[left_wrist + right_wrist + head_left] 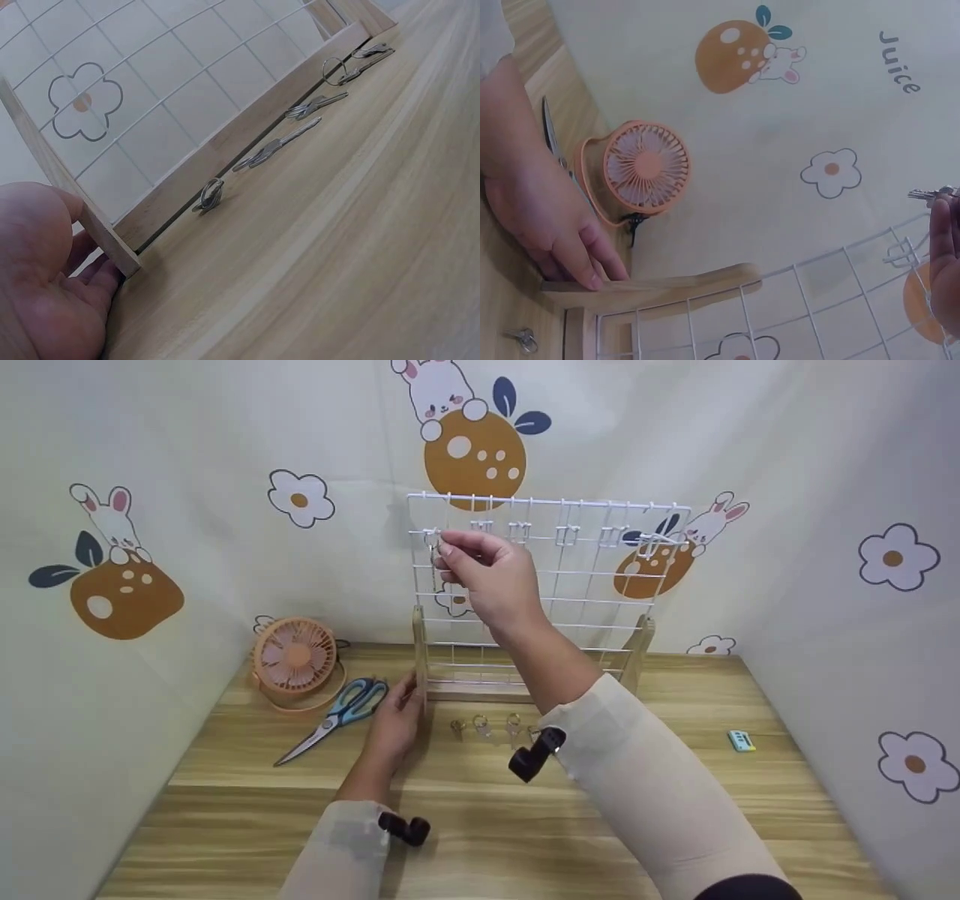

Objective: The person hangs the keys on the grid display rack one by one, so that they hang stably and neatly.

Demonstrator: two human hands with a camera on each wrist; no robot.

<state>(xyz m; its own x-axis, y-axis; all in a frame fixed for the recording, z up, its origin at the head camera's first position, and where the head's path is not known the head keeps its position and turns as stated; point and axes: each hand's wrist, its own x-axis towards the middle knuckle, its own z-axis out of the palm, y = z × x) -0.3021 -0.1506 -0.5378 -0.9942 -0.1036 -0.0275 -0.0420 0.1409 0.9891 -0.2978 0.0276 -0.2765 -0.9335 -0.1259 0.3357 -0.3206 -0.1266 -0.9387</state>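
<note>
High at the rack's left side, my right hand (501, 577) pinches a key on a ring (433, 556) between thumb and fingertips. It overlaps the leftmost hook in the head view; in the right wrist view the key (922, 194) juts out past the fingertips. The white wire grid rack (555, 574) stands upright on wooden legs. Low down, my left hand (397, 720) rests its fingers against the outer side of the left wooden leg (105, 236), with none showing on the inner side. Several keys on rings (274, 150) lie along the rack's base.
Left of the rack are an orange fan (296, 655) and blue-handled scissors (341, 712), close to my left hand. Several white hooks (568, 535) hang along the grid's upper part. A small light-blue object (741, 740) lies on the right of the wooden table (480, 840).
</note>
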